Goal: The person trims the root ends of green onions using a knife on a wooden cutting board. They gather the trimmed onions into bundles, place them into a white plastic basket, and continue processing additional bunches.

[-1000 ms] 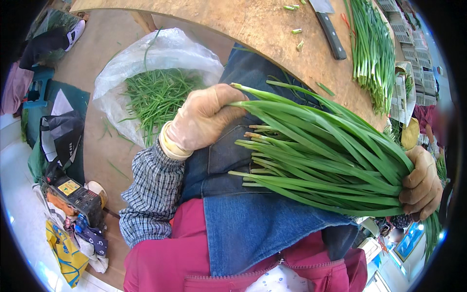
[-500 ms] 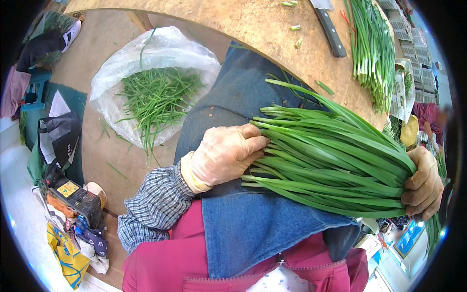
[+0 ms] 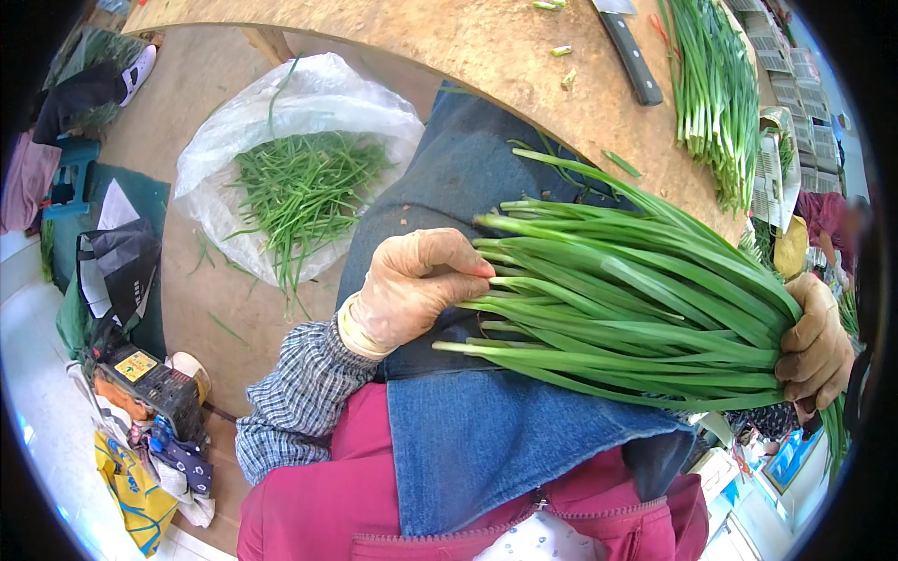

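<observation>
A loose bunch of garlic chives lies across my lap, its pale stem ends fanned to the left. My right hand, in a tan-stained glove, is wrapped round the leafy end at the right. At the stem ends, my left hand, in a thin pale glove, pinches the tip of a chive between thumb and forefinger. Some leaf tips hang below my right hand. A blue denim apron covers my lap under the bunch.
A wooden table curves along the top, with a black-handled knife, a tied chive bundle and cut bits. Left of my lap, a clear plastic bag holds green trimmings. Bags and clothes lie at the far left.
My left hand has drawn slightly left and its fingers have changed to a thumb-and-forefinger pinch. The stem ends have spread a little, one sticking out further left. My right hand keeps its grip.
</observation>
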{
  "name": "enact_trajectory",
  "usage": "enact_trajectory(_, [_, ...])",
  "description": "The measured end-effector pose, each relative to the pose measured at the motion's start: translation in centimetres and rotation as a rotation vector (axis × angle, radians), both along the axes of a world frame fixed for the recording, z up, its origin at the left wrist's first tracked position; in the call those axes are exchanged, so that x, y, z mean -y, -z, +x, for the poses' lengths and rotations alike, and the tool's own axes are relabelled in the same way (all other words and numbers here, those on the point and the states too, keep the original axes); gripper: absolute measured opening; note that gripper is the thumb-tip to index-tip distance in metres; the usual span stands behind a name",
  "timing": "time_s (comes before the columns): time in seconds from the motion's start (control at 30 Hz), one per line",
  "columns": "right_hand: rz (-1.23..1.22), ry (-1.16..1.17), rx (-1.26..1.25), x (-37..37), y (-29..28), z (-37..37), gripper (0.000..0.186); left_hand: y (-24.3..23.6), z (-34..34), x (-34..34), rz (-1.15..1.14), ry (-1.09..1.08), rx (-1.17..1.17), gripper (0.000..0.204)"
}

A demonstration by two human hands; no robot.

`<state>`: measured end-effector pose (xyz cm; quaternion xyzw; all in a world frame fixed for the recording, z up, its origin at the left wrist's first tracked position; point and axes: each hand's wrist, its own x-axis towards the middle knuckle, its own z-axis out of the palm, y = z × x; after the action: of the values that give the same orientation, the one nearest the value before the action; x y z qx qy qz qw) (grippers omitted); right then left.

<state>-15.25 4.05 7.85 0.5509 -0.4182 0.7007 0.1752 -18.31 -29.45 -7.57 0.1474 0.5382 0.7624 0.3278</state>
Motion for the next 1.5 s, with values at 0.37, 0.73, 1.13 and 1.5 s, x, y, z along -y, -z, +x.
enact_trajectory(0.37, [0.069,0.001,-0.002,-0.4,-0.4,0.6,0.011,0.1,-1.5,4.6,-0.334,-0.6,0.212,0.003])
enact_trajectory(0.73, [-0.074,0.089,0.033,1.3,0.2,0.8,0.003,-0.6,-1.2,3.3,-0.461,-0.182,-0.838,0.041])
enact_trajectory(1.13, [0.076,0.008,-0.003,-1.5,0.1,0.9,0.019,-0.1,-0.1,-1.3,-0.814,0.014,-1.098,0.013])
enact_trajectory(1.5, [0.017,-0.04,0.043,-0.8,0.4,-0.3,0.009,-0.7,-2.0,3.7,-0.805,-0.294,-0.981,0.014])
